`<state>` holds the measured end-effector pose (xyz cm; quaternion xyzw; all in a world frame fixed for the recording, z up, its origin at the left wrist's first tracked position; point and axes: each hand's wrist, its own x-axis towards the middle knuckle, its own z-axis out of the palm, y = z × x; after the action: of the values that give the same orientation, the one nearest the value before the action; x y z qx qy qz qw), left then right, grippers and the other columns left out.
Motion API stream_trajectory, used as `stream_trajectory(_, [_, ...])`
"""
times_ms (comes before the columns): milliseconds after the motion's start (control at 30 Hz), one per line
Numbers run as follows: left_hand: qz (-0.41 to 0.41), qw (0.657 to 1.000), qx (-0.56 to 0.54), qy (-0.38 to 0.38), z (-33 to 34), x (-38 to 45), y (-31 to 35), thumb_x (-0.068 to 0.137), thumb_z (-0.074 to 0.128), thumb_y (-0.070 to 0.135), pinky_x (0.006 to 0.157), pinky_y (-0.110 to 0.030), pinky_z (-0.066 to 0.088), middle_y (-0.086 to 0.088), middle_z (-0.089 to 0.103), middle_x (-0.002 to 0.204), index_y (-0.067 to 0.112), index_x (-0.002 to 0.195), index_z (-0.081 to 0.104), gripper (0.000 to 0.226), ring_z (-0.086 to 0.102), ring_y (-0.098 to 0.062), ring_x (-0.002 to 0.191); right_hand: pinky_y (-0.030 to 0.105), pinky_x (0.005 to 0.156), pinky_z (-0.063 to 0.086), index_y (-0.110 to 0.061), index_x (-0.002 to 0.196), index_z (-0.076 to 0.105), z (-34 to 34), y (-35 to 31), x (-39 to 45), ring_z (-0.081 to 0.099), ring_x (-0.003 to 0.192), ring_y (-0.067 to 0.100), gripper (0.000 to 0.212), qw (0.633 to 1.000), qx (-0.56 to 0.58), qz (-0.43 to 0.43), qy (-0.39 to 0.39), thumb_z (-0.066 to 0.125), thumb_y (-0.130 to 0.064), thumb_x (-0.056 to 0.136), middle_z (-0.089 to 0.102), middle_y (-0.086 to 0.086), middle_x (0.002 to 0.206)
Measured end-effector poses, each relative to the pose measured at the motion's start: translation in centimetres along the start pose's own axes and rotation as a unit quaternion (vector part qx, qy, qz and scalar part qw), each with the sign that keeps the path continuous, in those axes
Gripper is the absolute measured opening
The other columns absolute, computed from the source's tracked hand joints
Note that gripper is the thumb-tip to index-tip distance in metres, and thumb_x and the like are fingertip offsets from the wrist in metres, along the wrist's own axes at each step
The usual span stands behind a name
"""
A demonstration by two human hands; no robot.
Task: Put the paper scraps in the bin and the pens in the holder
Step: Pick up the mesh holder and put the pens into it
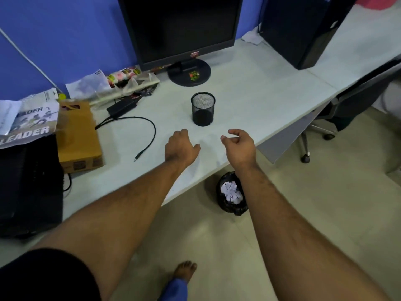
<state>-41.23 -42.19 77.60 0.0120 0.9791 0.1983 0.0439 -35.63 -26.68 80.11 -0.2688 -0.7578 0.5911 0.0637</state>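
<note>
Mesh holder [203,109]: black wire cup, upright on your pale desk [249,101], just beyond both hands; inside is dark, can't tell if pens are in it.
Bin [231,193]: black-lined, on the floor just under the desk's front edge, partly hidden by your right forearm.
Paper scraps [231,191]: white crumpled pile inside the bin.
Left hand [180,146]: over the desk, knuckles up, fingers curled under, thumb sticking out to the right; holding nothing visible.
Right hand [239,144]: at the desk edge, fingers loosely curled, thumb and forefinger apart, holding nothing.
Between hands: bare desk surface.
Cable [149,127]: black, loops left of your left hand, plug end lying free; runs from a black power brick [121,106].
Cardboard box [78,135]: brown, left side, beside a black bag [28,187] and printed papers [28,120].
Monitor [180,29]: dark screen behind the holder, round stand with a small coloured bit on it.
Computer tower [303,29]: black, far right.
Office chair [338,111]: right, beyond the desk corner.
</note>
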Motion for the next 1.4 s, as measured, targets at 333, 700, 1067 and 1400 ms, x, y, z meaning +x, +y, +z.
stream_trajectory(333, [0.043, 0.991, 0.108, 0.067, 7.8, 5.4, -4.7, 0.096, 0.027, 0.064, 0.121, -0.049, 0.017, -0.024, 0.029, 0.156, 0.005, 0.149, 0.035, 0.08, 0.025, -0.037, 0.146, 0.031, 0.117, 0.031, -0.017, 0.155, 0.018, 9.0, -0.2, 9.2, 0.032, 0.145, 0.018, 0.104, 0.994, -0.091, -0.054, 0.025, 0.08, -0.043, 0.075, 0.033, 0.005, 0.157])
stream_trajectory(700, [0.047, 0.989, 0.129, 0.063, 8.3, 5.5, -4.8, 0.097, 0.024, 0.064, 0.119, -0.051, 0.018, -0.024, 0.026, 0.156, 0.004, 0.15, 0.032, 0.08, 0.022, -0.039, 0.147, 0.028, 0.104, 0.046, -0.019, 0.149, 0.025, 12.6, -1.4, 13.5, 0.051, 0.129, 0.02, 0.106, 0.996, -0.066, -0.046, 0.027, 0.087, -0.039, 0.065, 0.048, 0.0, 0.144])
stream_trajectory(1067, [0.048, 0.994, 0.096, 0.018, 6.4, 4.7, -3.5, 0.099, 0.027, 0.053, 0.12, -0.048, 0.02, -0.027, 0.032, 0.153, -0.002, 0.147, 0.034, 0.074, 0.026, -0.039, 0.145, 0.033, 0.102, 0.049, -0.02, 0.136, 0.042, 9.6, -0.9, 6.8, 0.056, 0.116, 0.013, 0.088, 0.994, 0.014, -0.028, 0.101, 0.085, -0.038, 0.062, 0.056, -0.006, 0.126])
stream_trajectory(1400, [0.202, 0.962, -0.104, -0.151, 11.7, -12.4, 10.4, 0.083, 0.045, 0.019, 0.076, -0.039, 0.051, -0.01, 0.066, 0.099, 0.012, 0.096, 0.067, 0.026, 0.062, -0.029, 0.091, 0.041, 0.098, 0.051, -0.018, 0.131, 0.045, -9.9, 11.4, -7.3, 0.059, 0.114, 0.019, 0.092, 0.948, -0.016, 0.06, 0.313, 0.08, -0.051, 0.052, 0.058, -0.001, 0.124])
